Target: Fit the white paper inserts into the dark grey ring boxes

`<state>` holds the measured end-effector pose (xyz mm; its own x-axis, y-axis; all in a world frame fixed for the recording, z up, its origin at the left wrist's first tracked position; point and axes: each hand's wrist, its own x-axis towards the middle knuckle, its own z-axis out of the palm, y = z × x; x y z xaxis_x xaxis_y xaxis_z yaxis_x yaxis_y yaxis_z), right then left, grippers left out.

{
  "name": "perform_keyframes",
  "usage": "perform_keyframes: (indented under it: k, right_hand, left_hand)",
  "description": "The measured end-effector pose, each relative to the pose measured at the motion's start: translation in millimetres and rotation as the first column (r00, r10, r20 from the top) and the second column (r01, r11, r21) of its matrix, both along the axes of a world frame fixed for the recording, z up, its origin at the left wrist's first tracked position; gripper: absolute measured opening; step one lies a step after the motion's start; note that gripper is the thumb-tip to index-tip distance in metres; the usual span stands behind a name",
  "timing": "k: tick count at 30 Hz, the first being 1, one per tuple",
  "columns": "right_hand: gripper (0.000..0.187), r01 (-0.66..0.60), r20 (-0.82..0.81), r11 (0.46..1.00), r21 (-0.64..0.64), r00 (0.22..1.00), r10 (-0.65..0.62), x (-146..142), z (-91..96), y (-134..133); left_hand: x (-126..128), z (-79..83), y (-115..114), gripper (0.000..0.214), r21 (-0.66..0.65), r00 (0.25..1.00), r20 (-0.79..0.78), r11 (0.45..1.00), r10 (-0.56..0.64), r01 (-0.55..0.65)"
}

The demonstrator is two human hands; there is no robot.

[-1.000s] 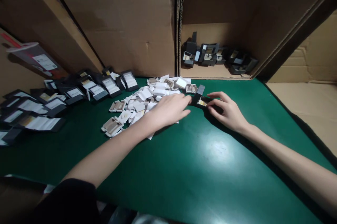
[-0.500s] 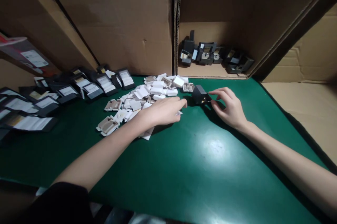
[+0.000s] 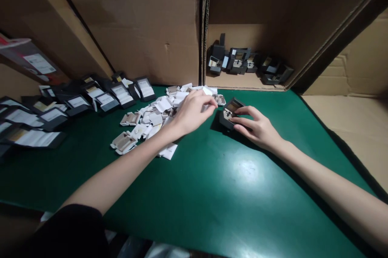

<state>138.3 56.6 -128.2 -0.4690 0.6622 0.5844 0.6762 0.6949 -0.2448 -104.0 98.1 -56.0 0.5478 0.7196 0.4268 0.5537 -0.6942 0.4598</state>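
My right hand is at a small black box, which lies tilted on the green table with its open side facing up. Its fingers reach over the edge onto the pale insert inside, and the thumb is at the near side. Just left of the box, my left hand hovers over a pile of small white cartons. The left thumb and index finger are pinched together; anything between them is too small or hidden to make out.
Rows of black boxes with white panels stand at the left. Several opened black boxes sit inside a cardboard box at the back. Cardboard walls border the table's rear. A clear container with a label is at far left.
The black box has been turned so its open inside faces up, and my right fingers have moved onto it. My left hand has lifted slightly away from me, its fingers now pinched.
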Motion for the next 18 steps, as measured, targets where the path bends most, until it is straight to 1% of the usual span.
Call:
perform_keyframes:
  k: [1,3,6,9,12,15,18]
  right_hand:
    - [0.023,-0.006,0.013,1.000,0.030,1.000,0.006,-0.6,-0.8,0.2]
    - [0.022,-0.006,0.040,0.997,0.081,0.999,0.003,-1.5,-2.2,0.8]
    - [0.017,-0.003,0.070,0.990,0.143,0.998,-0.007,-2.5,-2.8,1.4]
    - [0.011,-0.025,0.094,0.985,0.170,0.996,0.010,-3.9,-1.5,0.6]
    - [0.008,-0.048,0.085,0.987,0.156,0.996,0.035,-5.9,0.8,-1.6]
    - [0.005,-0.063,0.011,0.988,0.142,0.998,0.062,-8.1,3.5,-4.4]
    - [0.006,-0.039,-0.121,0.994,0.098,0.991,0.051,-10.6,6.2,-7.3]
  left_hand:
    - [1.6,-0.5,0.0,0.013,-0.042,0.995,0.104,0.999,0.000,0.004]
    - [5.6,-2.8,-1.3,0.012,-0.153,0.958,0.288,0.986,-0.021,0.068]
    - [12.7,-11.9,-5.2,0.007,-0.292,0.894,0.448,0.943,-0.015,0.162]
    - [18.8,-27.5,-8.3,0.003,-0.416,0.850,0.523,0.890,0.065,0.188]
    - [22.3,-42.5,-8.8,0.007,-0.519,0.819,0.562,0.820,0.113,0.243]
    - [23.7,-51.7,-9.0,0.009,-0.533,0.792,0.601,0.792,0.107,0.298]
    - [24.3,-56.8,-11.5,0.011,-0.540,0.774,0.624,0.775,0.108,0.327]
